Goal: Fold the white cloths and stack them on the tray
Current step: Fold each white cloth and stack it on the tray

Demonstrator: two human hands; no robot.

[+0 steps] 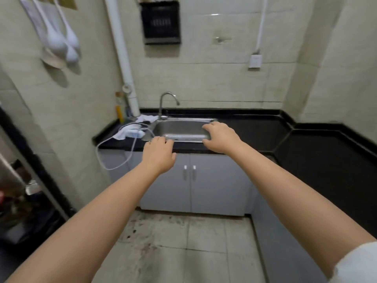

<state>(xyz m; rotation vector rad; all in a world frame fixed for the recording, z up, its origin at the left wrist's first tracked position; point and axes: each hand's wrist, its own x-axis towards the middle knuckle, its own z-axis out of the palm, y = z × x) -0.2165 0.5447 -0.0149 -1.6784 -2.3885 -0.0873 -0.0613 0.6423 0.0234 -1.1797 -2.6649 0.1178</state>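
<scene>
black counter [255,129] | white cloths [130,132] left of sink [179,127] — left hand [158,156], right hand [221,137] spread, empty

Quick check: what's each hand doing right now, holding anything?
Left hand: open, fingers loosely curled, holding nothing.
Right hand: open, empty, stretched out in front of the sink.

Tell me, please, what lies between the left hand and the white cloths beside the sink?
In the head view, a white cable and bare black countertop separate the left hand from the white cloths.
</scene>
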